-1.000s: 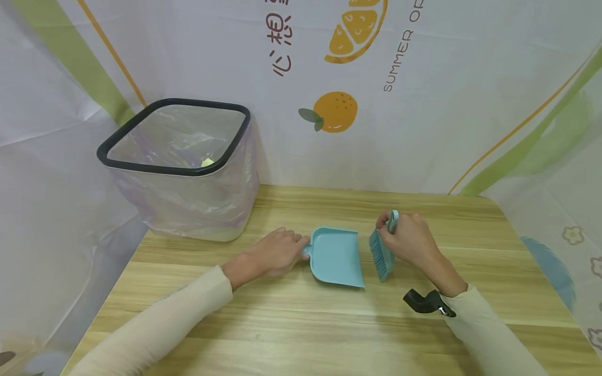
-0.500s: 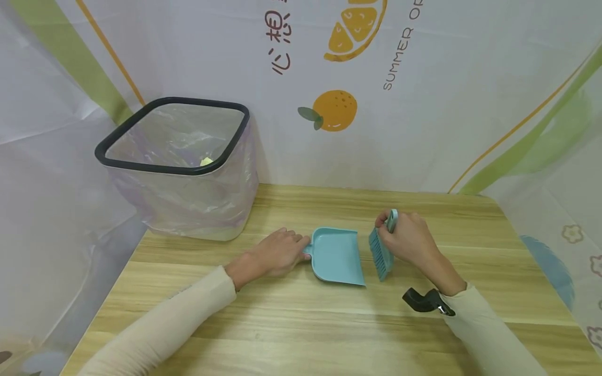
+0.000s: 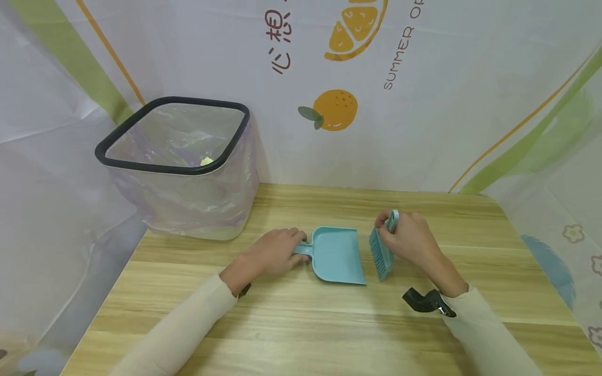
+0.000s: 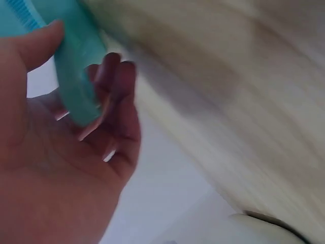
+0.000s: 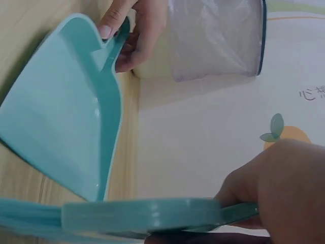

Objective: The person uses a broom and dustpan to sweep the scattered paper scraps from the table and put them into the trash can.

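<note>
A light blue dustpan (image 3: 336, 256) lies on the wooden table, its wide lip facing right. My left hand (image 3: 274, 251) is around its handle (image 3: 303, 249), thumb on one side and fingers on the other. The left wrist view shows that handle (image 4: 76, 91) between a spread thumb and loosely bent fingers, with gaps around it. To the right of the lip, my right hand (image 3: 408, 239) grips a small matching brush (image 3: 383, 258) by its handle. The bristles point toward the dustpan, a short gap away. In the right wrist view the brush (image 5: 142, 214) crosses the bottom.
At the back left stands a bin with a black rim (image 3: 171, 99) and a clear liner; a small yellowish scrap (image 3: 206, 161) shows inside. A printed white curtain (image 3: 423, 115) rises behind the table (image 3: 291, 329) and at both sides.
My left hand has loosened around the dustpan handle and shifted slightly left, so more of the handle shows. The right hand and brush stay nearly still.
</note>
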A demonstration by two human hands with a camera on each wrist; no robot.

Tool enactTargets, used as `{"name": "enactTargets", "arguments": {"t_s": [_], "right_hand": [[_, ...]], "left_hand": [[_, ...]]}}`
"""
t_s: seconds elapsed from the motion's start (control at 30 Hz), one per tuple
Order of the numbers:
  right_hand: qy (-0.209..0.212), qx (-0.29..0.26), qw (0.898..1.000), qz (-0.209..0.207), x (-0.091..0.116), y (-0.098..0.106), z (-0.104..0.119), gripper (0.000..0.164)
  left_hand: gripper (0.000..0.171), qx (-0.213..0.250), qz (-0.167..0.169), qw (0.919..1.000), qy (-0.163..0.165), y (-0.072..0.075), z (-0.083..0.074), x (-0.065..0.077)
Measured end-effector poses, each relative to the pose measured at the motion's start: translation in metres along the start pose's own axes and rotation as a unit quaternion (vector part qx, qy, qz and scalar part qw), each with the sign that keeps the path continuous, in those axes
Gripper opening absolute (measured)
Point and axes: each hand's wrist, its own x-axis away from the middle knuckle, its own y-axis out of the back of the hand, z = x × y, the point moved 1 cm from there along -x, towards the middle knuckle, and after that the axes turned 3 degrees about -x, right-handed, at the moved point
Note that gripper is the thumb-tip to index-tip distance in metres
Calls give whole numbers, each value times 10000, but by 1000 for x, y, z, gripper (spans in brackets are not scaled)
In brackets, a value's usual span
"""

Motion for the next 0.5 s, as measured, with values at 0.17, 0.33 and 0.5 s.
{"name": "enactTargets", "arguments": {"t_s": [0.17,0.33,0.5], "right_hand": [[73,-145,9998,-124,6,4,1,18],[989,-352,9919,-712,15,7,2,18],[2635,-513,9569,-1105,21,-5,5,20]], "left_hand": [[49,699,-76,9971,280,5,1,7],[48,1091,-237,9933,309,4,1,11],[47,1204,-391,9916,281,2,1,12]]}}
